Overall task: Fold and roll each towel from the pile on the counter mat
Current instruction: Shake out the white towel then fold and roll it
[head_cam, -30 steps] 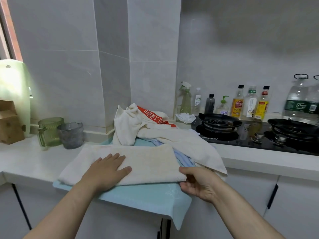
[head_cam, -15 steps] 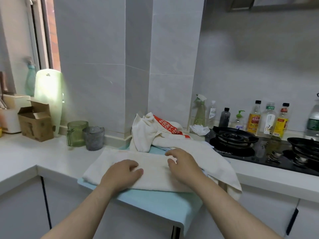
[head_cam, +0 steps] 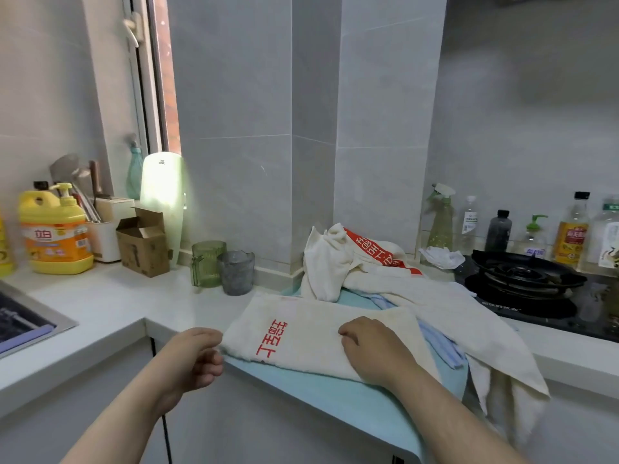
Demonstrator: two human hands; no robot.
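A cream folded towel (head_cam: 301, 333) with red characters lies across the light blue counter mat (head_cam: 335, 393). My left hand (head_cam: 197, 358) is at the towel's left end, with thumb and curled fingers pinching that edge. My right hand (head_cam: 368, 346) rests on top of the towel's right half, fingers bent down onto the cloth. Behind them sits the pile of towels (head_cam: 355, 262): crumpled cream cloth with a red printed band, a blue one (head_cam: 442, 346) underneath, and one cream towel (head_cam: 502, 363) hanging over the counter's front edge.
A green glass (head_cam: 206, 262) and a grey cup (head_cam: 236, 271) stand left of the pile. A cardboard box (head_cam: 142, 244), a yellow detergent jug (head_cam: 53, 236) and the sink edge (head_cam: 33, 326) are further left. To the right stands the gas stove (head_cam: 522, 279), with bottles behind it.
My left hand has slid off the towel's top to its left end. The right hand stays on the towel. The view has swung left, and red characters show on the towel.
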